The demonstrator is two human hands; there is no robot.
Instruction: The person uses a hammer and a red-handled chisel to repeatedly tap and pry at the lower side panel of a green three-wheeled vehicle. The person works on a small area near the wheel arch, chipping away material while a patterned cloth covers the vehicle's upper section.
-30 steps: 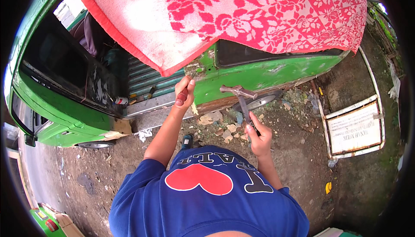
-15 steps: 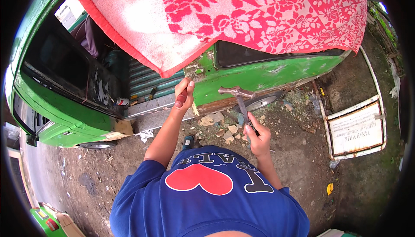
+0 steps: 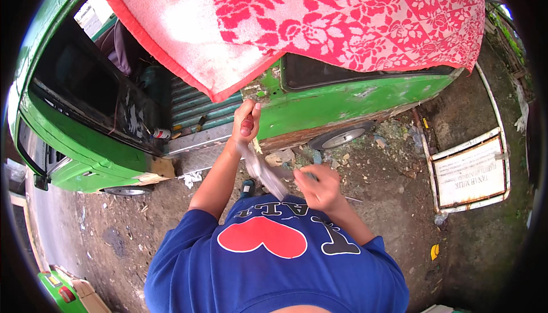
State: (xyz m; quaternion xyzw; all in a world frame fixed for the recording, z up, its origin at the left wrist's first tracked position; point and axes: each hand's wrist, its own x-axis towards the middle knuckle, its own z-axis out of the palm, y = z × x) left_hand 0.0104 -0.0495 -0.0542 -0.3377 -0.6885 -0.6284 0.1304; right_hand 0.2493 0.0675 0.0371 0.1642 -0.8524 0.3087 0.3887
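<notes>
My left hand point(image 3: 246, 116) is closed round a hand tool with a red-brown handle point(image 3: 246, 126), held at the worn corner of the green van's side point(image 3: 314, 107). The tool's tip is hidden by the hand, so its exact kind is unclear. A hammer point(image 3: 262, 173), smeared by motion, is gripped in my right hand point(image 3: 321, 187). Its metal head is just below the handle's end, in front of my shirt. Flaked paint and bare patches show beside my left hand.
A red and white floral towel point(image 3: 342, 16) drapes over the van's roof and window. The doorway shows a ribbed floor point(image 3: 191, 104) and a sill point(image 3: 205, 142). Broken flakes point(image 3: 282, 157) litter the ground near the wheel point(image 3: 342, 136). A white framed sign point(image 3: 471, 170) stands at right.
My right hand has swung the hammer left and toward me, its head now near the tool's handle end. My left hand has turned slightly, keeping its grip at the van's corner.
</notes>
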